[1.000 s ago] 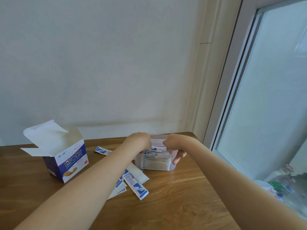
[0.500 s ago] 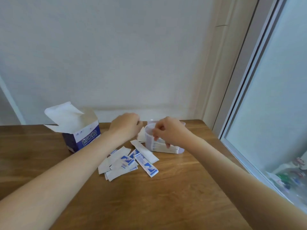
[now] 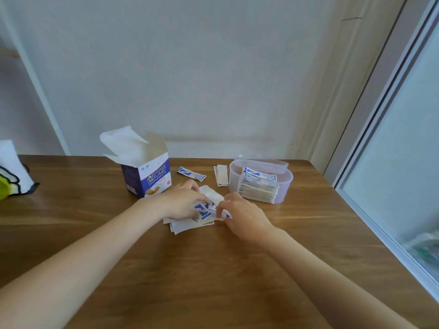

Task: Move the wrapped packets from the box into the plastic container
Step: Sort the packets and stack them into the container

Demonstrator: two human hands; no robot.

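Both hands had met over the loose heap of wrapped packets [image 3: 190,223] lying on the desk [image 3: 213,269] in front of the open box [image 3: 146,176]. The left hand [image 3: 181,204] lay over the heap's nine o'clock side, fingers bent down onto the wrappers; whether they were pinching any or only pressing them together could not be told. The right hand [image 3: 240,216] came in from four o'clock, its thumb and fingers [image 3: 221,210] pinching the end of a blue-and-white packet at the heap's three o'clock edge.

The plastic container [image 3: 282,193] stood at about two o'clock from the heap, near but not touching it, already holding a tidy row of packets on edge. The right hand was plainly the nearer to it; the left would have had to cross over. The heaped packets lay fanned, their long axes running roughly from eight o'clock to two o'clock, so that they pointed more or less toward the container. Those stacked inside ran with their long axes along the tub's length, so a gathered bundle would probably need only a slight turn and tipping onto edge.

Two strays lay beyond the heap: one packet [image 3: 191,174] at twelve o'clock, another pair [image 3: 222,175] just beside the container's nine o'clock wall. A white and green object [image 3: 10,169] sat at the desk's far nine o'clock edge.
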